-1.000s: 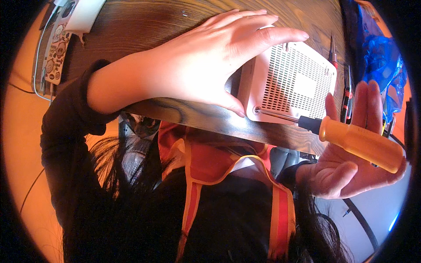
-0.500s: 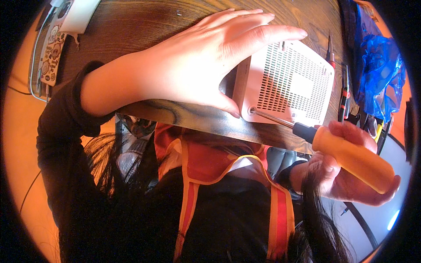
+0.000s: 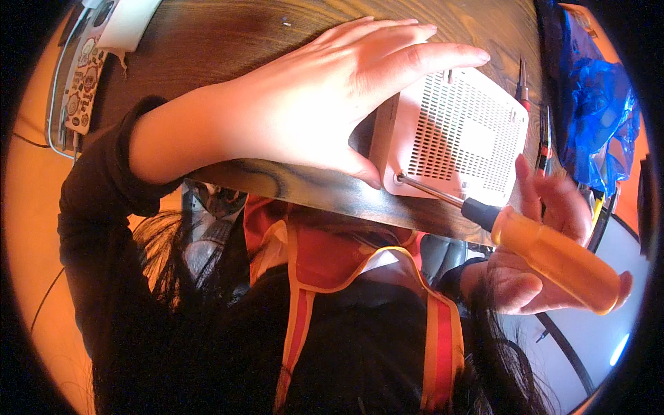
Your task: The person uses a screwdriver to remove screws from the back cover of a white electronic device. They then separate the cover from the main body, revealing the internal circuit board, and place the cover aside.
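A white vented plastic box [image 3: 460, 135] lies on the dark wooden table [image 3: 228, 48], close to its near edge. My left hand [image 3: 325, 97] lies flat over the box's left side, thumb against its near corner. My right hand [image 3: 546, 242] grips a screwdriver [image 3: 546, 252] by its orange handle. The metal shaft points up-left and its tip sits at the box's near-left corner.
Slim screwdrivers [image 3: 523, 86] lie to the right of the box. A blue plastic bag [image 3: 588, 104] sits at the far right. A sticker-covered device [image 3: 83, 76] and a white object [image 3: 131, 21] lie at the table's far left. My dark clothing with orange straps fills the lower view.
The screwdriver has swung from hanging clear of the box to having its tip set on the box's near-left corner. My left hand stays on the box.
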`<move>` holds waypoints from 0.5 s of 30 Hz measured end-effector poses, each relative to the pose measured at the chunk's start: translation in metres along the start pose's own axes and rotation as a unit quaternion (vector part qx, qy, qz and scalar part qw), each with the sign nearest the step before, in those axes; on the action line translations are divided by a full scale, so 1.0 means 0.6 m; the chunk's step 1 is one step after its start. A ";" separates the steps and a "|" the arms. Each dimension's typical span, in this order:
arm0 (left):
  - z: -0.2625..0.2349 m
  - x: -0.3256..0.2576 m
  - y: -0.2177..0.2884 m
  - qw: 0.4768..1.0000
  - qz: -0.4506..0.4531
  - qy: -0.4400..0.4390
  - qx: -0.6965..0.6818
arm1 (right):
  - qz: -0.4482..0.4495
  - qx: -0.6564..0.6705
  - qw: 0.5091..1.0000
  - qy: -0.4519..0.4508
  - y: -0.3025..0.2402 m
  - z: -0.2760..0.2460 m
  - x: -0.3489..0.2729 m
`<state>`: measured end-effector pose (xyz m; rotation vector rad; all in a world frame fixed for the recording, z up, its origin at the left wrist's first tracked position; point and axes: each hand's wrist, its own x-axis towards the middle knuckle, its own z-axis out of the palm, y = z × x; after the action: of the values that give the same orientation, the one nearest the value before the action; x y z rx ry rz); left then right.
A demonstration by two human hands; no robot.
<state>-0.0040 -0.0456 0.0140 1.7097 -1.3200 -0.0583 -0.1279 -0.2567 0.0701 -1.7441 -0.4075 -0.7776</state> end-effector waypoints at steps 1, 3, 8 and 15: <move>-0.004 0.000 -0.002 0.999 -0.011 -0.038 -0.008 | 0.001 -0.001 1.000 -0.004 -0.001 -0.001 0.000; -0.007 0.002 -0.006 0.998 -0.001 -0.060 -0.012 | 0.001 -0.003 1.000 -0.007 -0.003 -0.003 -0.001; 0.011 -0.004 0.000 0.999 0.006 0.043 0.022 | 0.000 -0.006 1.000 -0.025 -0.003 -0.005 -0.010; 0.012 -0.006 0.001 0.999 0.004 0.039 0.013 | 0.003 0.012 0.998 -0.059 0.014 -0.018 -0.001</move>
<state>-0.0095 -0.0474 0.0089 1.7112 -1.2752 0.0301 -0.1264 -0.2696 0.0654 -1.7734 -0.4881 -0.6641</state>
